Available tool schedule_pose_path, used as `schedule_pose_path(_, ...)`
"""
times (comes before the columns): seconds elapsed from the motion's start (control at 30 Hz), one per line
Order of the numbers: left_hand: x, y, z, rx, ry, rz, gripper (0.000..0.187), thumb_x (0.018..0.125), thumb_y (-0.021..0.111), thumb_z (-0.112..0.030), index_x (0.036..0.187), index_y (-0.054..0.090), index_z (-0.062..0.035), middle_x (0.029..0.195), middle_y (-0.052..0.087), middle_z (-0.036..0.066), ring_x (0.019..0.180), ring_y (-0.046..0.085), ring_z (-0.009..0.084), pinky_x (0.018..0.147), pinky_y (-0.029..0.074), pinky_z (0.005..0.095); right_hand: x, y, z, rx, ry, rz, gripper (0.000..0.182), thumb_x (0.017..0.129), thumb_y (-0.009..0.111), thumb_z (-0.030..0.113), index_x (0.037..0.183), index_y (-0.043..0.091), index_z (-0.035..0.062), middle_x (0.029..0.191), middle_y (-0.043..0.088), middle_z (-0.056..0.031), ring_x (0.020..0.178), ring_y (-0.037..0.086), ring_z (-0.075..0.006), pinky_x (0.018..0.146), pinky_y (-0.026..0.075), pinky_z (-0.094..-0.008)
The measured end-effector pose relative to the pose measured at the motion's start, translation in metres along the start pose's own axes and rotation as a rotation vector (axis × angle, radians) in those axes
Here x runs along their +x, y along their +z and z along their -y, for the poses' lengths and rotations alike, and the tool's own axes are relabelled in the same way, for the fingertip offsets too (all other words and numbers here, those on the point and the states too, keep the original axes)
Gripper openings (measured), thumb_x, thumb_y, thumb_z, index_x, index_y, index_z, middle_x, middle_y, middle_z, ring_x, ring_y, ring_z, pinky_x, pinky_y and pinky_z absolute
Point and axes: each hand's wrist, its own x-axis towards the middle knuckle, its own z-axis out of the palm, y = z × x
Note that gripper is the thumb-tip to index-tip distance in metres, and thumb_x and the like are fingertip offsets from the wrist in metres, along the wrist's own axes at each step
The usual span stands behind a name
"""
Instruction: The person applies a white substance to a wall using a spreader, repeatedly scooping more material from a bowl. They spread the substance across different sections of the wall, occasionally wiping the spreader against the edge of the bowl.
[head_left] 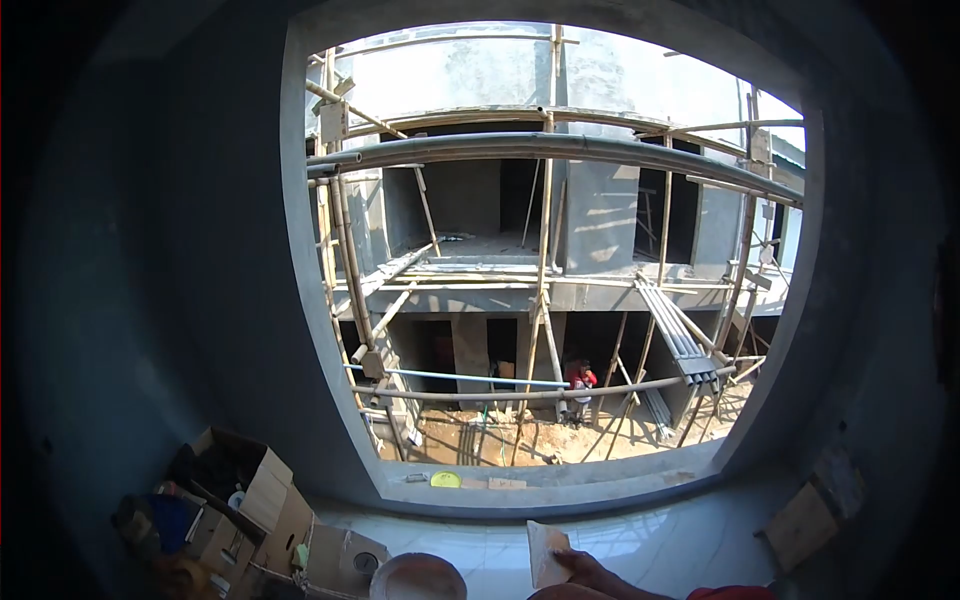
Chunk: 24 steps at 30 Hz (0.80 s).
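Note:
At the bottom of the head view my right hand point(580, 568) is closed on the edge of a flat, pale, roughly rectangular piece point(545, 553), held tilted over the shiny floor. Its exact kind is not clear. The forearm comes in from the right, with a red sleeve or cloth point(733, 592) at the lower edge. To the left of the piece stands a round, pale basin point(418, 578), cut off by the frame. My left hand cannot be made out.
Opened cardboard boxes point(268, 488) with mixed items stand at lower left. A yellow round lid point(445, 480) lies on the window sill point(560, 490). At right leans a cardboard piece point(802, 525). Outside are bamboo scaffolding point(548, 220), a grey building and a person in red point(582, 380).

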Motion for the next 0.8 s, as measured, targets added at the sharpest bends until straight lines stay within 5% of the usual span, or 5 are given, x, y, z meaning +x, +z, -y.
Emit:
schedule_pose_path(0.1,-0.07,-0.007,0.048,-0.136,-0.02,-0.036,0.086,0.067,0.056,-0.005,0.147,0.024,-0.0018,0.139,0.042,0.024,0.128,0.045,0.0411,0.105,0.041,0.056,-0.036,-0.063,-0.015,0.086,0.012,-0.044,0.042,0.089,0.064,0.017,0.127,0.05,0.0044,0.113,0.061,-0.0104,0.107,0.061,-0.0306,0.101,0.045,-0.0506)
schedule_pose_path(0.17,-0.087,-0.012,0.074,-0.054,0.034,-0.104,0.078,0.071,0.057,-0.01,0.144,0.028,0.001,0.139,0.041,0.028,0.124,0.045,0.0492,0.098,0.042,0.0691,-0.067,-0.069,-0.02,0.077,-0.015,-0.048,0.033,0.089,0.064,0.023,0.117,0.057,0.0076,0.106,0.065,-0.0079,0.099,0.064,-0.0281,0.094,0.051,-0.0481)
schedule_pose_path(0.2,-0.092,-0.02,0.085,0.006,0.041,-0.097,0.078,0.074,0.061,-0.017,0.143,0.03,0.0001,0.138,0.044,0.026,0.125,0.047,0.0458,0.103,0.04,0.0632,-0.079,-0.073,-0.022,0.071,-0.001,-0.068,0.033,0.09,0.063,0.025,0.118,0.057,0.0083,0.107,0.065,-0.0076,0.1,0.064,-0.0274,0.093,0.051,-0.0472)
schedule_pose_path(0.27,-0.113,-0.009,0.093,-0.051,0.045,-0.156,0.068,0.073,0.058,-0.006,0.137,0.036,0.0027,0.133,0.047,0.026,0.121,0.05,0.0456,0.099,0.044,0.0646,-0.093,-0.093,-0.026,0.073,0.028,-0.089,0.035,0.091,0.06,0.026,0.121,0.056,0.0086,0.109,0.065,-0.0082,0.101,0.064,-0.0274,0.094,0.051,-0.0463)
schedule_pose_path(0.8,-0.231,-0.044,0.049,-0.064,0.283,-0.17,0.074,0.074,0.057,-0.005,0.144,0.031,-0.0041,0.137,0.045,0.023,0.121,0.052,0.0421,0.097,0.048,0.0607,-0.053,0.026,-0.103,-0.093,0.112,-0.043,0.03,0.089,0.064,0.024,0.114,0.06,0.0087,0.105,0.066,-0.0055,0.102,0.063,-0.0241,0.095,0.049,-0.0438)
